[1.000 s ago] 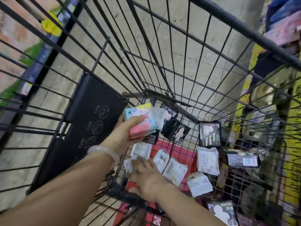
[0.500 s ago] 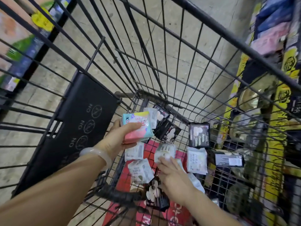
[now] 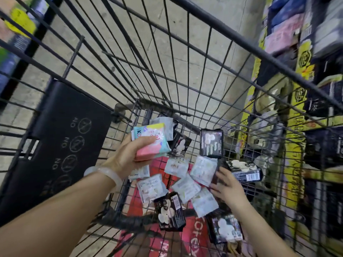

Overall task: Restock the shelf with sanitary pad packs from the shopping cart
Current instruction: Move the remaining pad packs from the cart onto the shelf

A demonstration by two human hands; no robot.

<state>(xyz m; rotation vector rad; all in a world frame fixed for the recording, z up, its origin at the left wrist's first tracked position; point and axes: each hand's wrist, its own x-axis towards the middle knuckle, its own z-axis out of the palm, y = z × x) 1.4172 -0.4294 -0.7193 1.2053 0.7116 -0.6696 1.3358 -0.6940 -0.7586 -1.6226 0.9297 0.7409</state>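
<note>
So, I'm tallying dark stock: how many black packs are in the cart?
5 black packs: one upright at the far end, one behind the held pastel pack, one by the right hand, two nearest the camera. Others may be hidden.

The left hand (image 3: 128, 156) holds a pad pack (image 3: 150, 141) above the shopping cart (image 3: 185, 71). Below its fingers (image 3: 146, 141), loose packs (image 3: 151, 188) lie on the cart floor. The right hand (image 3: 227, 190) reaches among them, a boxed pack (image 3: 245, 172) just beyond its fingers (image 3: 220, 173) and another box (image 3: 211, 142) farther off. The shelf (image 3: 315, 108) stands right of the cart.
</note>
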